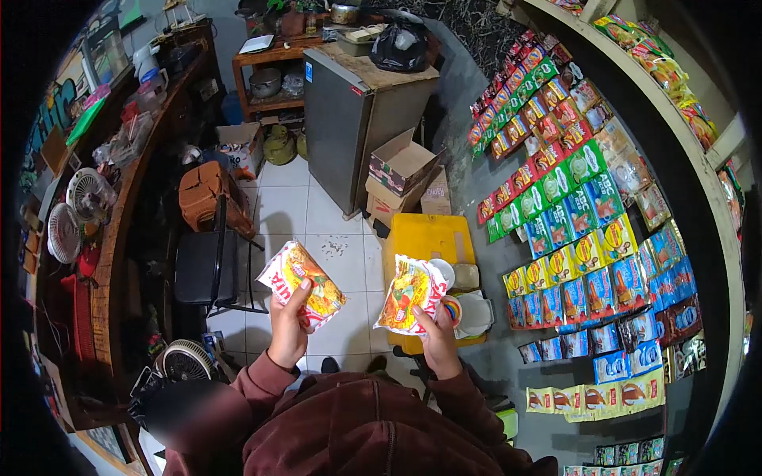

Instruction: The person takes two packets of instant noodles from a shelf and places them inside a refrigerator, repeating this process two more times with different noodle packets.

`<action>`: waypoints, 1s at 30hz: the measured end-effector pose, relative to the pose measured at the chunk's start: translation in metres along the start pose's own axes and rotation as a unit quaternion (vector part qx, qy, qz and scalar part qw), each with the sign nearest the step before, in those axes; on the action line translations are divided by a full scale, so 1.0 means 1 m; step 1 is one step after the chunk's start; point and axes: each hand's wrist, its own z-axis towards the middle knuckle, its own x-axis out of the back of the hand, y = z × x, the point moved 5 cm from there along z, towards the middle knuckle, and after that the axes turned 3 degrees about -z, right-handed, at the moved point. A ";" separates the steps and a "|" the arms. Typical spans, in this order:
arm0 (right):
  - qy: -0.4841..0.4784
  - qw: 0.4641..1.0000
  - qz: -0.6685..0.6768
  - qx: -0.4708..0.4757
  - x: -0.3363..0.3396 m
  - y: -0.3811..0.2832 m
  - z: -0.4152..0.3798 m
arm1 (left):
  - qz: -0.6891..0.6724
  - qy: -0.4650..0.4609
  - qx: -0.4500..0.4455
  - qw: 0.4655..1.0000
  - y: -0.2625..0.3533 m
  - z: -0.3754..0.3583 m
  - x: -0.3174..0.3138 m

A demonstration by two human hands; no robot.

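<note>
In my left hand [289,327] is a white, yellow and red instant noodle packet [308,279], tilted, with my thumb across its printed front. My right hand [436,343] grips a second instant noodle packet [406,298] of similar colours, its thumb on the lower right part. Both packets are held up in front of my body, apart from each other. Behind the right packet stands a yellow box-like stand [429,232], partly covered by it, with white cups and containers [473,314] on top.
Hanging sachet strips [583,282] cover the wall at right. A grey fridge [337,131] and cardboard boxes [401,163] stand ahead. At left are a black chair [198,266], a floor fan [186,361] and a long wooden counter [111,262]. White floor tiles [278,202] lie between.
</note>
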 end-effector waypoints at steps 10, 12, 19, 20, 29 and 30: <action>-0.047 0.997 0.052 -0.038 0.028 -0.011 0.089 | -0.011 0.045 -0.027 0.999 -0.011 0.054 -0.041; -0.070 0.997 0.026 -0.021 0.026 -0.023 0.112 | 0.006 0.036 -0.007 0.999 -0.010 0.065 -0.049; -0.136 0.990 0.001 -0.041 0.016 -0.035 0.184 | -0.010 0.094 -0.086 0.992 -0.005 0.093 -0.073; -0.143 0.989 0.005 -0.046 0.011 -0.033 0.191 | -0.018 0.115 -0.103 0.988 -0.005 0.094 -0.069; -0.224 0.967 -0.037 -0.113 -0.054 0.003 0.238 | -0.048 0.173 -0.115 0.977 0.022 0.117 -0.009; -0.247 0.963 -0.055 -0.089 -0.067 0.003 0.244 | -0.052 0.174 -0.114 0.977 0.028 0.122 -0.003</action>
